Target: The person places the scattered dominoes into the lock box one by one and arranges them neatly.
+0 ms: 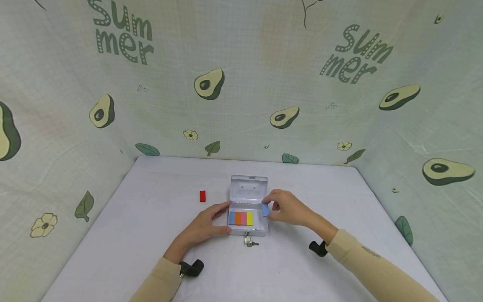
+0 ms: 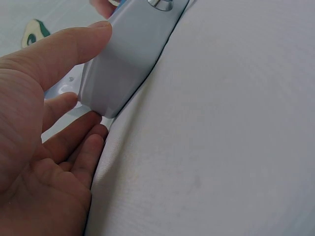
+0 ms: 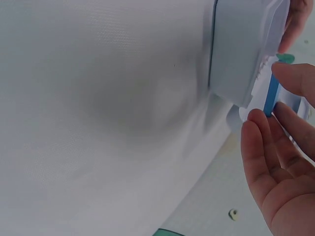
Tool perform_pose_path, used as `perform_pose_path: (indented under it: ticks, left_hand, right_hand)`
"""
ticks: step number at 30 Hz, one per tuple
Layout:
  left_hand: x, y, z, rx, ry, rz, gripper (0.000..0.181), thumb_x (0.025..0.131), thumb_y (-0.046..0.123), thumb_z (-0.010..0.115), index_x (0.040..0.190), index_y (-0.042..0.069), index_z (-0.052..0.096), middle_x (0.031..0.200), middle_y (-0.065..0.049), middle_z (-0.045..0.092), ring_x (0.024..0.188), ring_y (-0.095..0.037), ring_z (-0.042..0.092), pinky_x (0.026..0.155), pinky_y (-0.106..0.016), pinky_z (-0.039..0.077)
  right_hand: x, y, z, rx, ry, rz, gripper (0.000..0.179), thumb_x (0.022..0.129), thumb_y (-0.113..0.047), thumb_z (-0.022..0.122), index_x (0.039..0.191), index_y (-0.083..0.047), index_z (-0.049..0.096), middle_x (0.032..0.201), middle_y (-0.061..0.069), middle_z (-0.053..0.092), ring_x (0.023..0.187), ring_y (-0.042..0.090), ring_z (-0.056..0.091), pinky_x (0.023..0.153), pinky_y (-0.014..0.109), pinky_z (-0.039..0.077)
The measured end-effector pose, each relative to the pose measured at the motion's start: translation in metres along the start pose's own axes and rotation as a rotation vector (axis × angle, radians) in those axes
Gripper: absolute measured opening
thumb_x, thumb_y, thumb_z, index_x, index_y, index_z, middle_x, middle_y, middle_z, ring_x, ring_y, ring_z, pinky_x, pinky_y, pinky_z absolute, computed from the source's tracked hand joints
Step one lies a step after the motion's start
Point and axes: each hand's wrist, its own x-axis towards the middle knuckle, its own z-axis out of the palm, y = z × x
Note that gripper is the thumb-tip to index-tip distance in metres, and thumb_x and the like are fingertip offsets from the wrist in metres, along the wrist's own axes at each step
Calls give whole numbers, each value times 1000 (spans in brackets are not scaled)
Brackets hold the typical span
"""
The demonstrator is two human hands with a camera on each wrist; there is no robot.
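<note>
A small pale metal box (image 1: 260, 232) stands on the table with its lid (image 1: 247, 193) raised. Its front carries a lock with keys (image 1: 248, 240). Inside lies a row of flat coloured blocks (image 1: 240, 218): blue, orange, pink and yellow. My left hand (image 1: 206, 220) grips the box's left side, thumb at the front corner and fingers farther back. With thumb and fingertips my right hand (image 1: 287, 208) pinches a flat blue block (image 3: 272, 93), held upright over the box's right edge. The left wrist view shows the box wall (image 2: 125, 54) between thumb and fingers.
A red block (image 1: 202, 196) lies on the white table (image 1: 166, 180) to the left of the box. Printed cloth (image 1: 241, 84) hangs behind the table and along both sides. Black wrist cameras (image 1: 192, 268) jut out near both sleeves.
</note>
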Motion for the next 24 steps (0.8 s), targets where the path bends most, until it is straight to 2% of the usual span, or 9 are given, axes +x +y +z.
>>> perform_pose_path:
  ticks: [8, 15, 24]
  left_hand:
    - [0, -1, 1, -16, 9, 8, 87, 88, 40, 86, 163, 26, 45, 165, -2, 46, 150, -29, 47, 123, -51, 40]
    - [-1, -1, 0, -22, 2, 16, 87, 89, 40, 87, 163, 24, 44, 166, -3, 45, 151, -30, 46, 124, -51, 39]
    - [0, -3, 1, -13, 5, 12, 87, 89, 41, 86, 163, 26, 44, 166, -2, 45, 151, -29, 46, 123, -51, 39]
  right_hand:
    - [3, -5, 4, 13, -12, -5, 36, 85, -11, 89, 119, -4, 77, 104, 3, 69, 87, 25, 68, 74, 22, 58]
    - [6, -7, 9, 12, -18, -21, 36, 85, -10, 88, 118, -2, 77, 104, 4, 70, 83, 21, 65, 71, 22, 56]
    - [9, -8, 16, 10, -42, -13, 37, 85, -10, 89, 120, -2, 77, 102, 3, 68, 84, 23, 66, 70, 21, 56]
